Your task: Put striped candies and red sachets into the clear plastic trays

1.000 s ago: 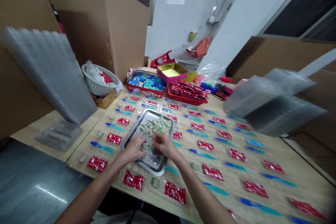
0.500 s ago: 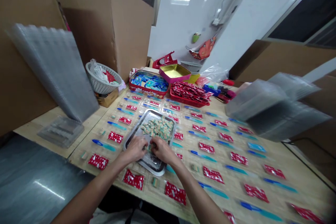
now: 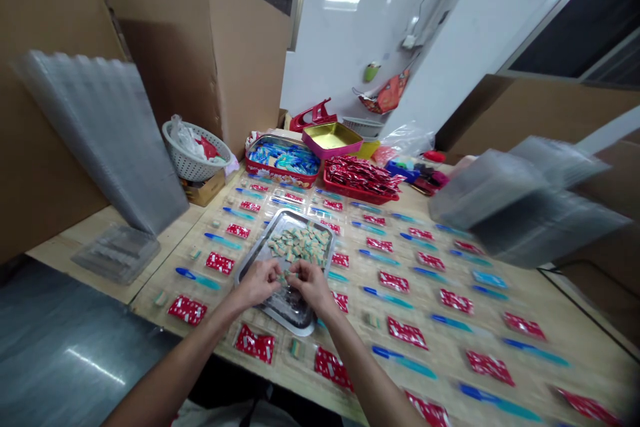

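Note:
A metal tray (image 3: 256,255) lies on the table with a heap of small green-and-beige pieces (image 3: 300,242) on its far half. Over the tray's near half, my left hand (image 3: 261,281) has its fingers curled and pinched at a few of these pieces. Close by on the right, my right hand (image 3: 311,285) pinches at the same small cluster, its fingertips nearly meeting the left ones. The exact number of pieces between the fingers is hidden. Around the tray sit clear plastic trays holding red spotted packets (image 3: 255,343) and blue pens (image 3: 405,361).
At the back stand a tin of blue packets (image 3: 283,178), a red basket of red packets (image 3: 363,177) and a pink tin (image 3: 333,140). Stacked clear plastic trays (image 3: 110,140) lean at left; more stacks (image 3: 520,207) stand right. A white basket (image 3: 195,153) sits beside cardboard boxes (image 3: 250,60).
My fingers have shifted slightly over the tray, and the right hand sits a little more to the right with its fingers stretched further. The tray stays in place.

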`<state>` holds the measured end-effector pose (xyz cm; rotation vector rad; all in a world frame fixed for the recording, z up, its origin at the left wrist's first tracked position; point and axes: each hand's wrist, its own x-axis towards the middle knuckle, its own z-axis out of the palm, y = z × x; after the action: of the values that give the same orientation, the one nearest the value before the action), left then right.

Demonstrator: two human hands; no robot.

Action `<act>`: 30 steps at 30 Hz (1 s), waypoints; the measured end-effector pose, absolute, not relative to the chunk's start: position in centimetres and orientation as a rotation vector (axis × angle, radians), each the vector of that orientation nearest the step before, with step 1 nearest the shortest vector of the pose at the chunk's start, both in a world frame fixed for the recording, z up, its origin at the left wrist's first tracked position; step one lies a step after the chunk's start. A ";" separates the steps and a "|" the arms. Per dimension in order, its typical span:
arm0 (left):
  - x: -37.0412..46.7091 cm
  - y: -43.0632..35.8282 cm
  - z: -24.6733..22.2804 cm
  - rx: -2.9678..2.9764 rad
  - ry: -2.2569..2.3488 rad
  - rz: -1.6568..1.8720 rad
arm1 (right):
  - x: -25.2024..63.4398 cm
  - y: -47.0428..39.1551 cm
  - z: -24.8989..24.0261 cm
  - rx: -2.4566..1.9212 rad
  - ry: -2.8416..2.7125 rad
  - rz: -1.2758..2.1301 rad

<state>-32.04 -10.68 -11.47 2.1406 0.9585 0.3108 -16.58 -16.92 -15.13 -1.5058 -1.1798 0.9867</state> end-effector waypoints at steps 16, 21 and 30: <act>-32.6 -10.7 -11.4 2.403 0.973 0.152 | -16.8 -18.0 -13.8 -1.566 -1.562 0.801; -32.5 -11.0 -11.4 2.448 0.979 0.125 | -17.2 -17.7 -14.2 -1.657 -1.469 0.729; -32.6 -11.3 -12.1 2.396 0.987 0.187 | -17.7 -18.0 -13.9 -1.612 -1.597 0.739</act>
<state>-32.56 -11.30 -12.08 2.3957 0.9870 0.1868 -17.73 -17.96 -13.92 -1.6121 -1.5970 0.7391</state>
